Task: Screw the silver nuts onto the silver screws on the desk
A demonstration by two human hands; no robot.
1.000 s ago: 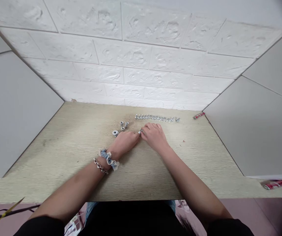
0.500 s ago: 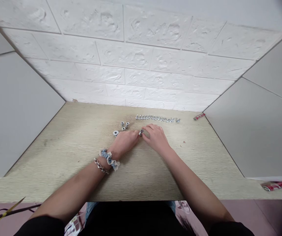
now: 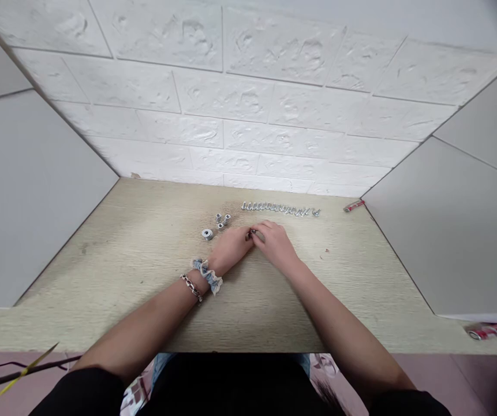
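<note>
My left hand point(image 3: 232, 247) is closed, its fingertips pinching a small dark-looking metal nut point(image 3: 248, 235). My right hand point(image 3: 275, 245) meets it from the right, thumb and forefinger pressed together on a tiny metal piece point(image 3: 253, 231) largely covered by the fingers. The two hands' fingertips touch or nearly touch. Just left of my left hand stand several small silver nuts point(image 3: 220, 226), seemingly in short stacks. A wider stack of round washers point(image 3: 207, 234) sits beside them. Behind the hands, several silver screws point(image 3: 278, 208) form a long row.
The pale wooden tabletop point(image 3: 122, 248) ends at a white brick-patterned wall point(image 3: 243, 138), with grey panels point(image 3: 36, 208) on both sides. A red battery-like cylinder point(image 3: 354, 206) lies at the back right corner, another red cylinder point(image 3: 489, 331) at the front right.
My left hand has shifted slightly right and closed in on my right hand's fingertips. The metal piece between them is now more covered, and the washer stack shows fully.
</note>
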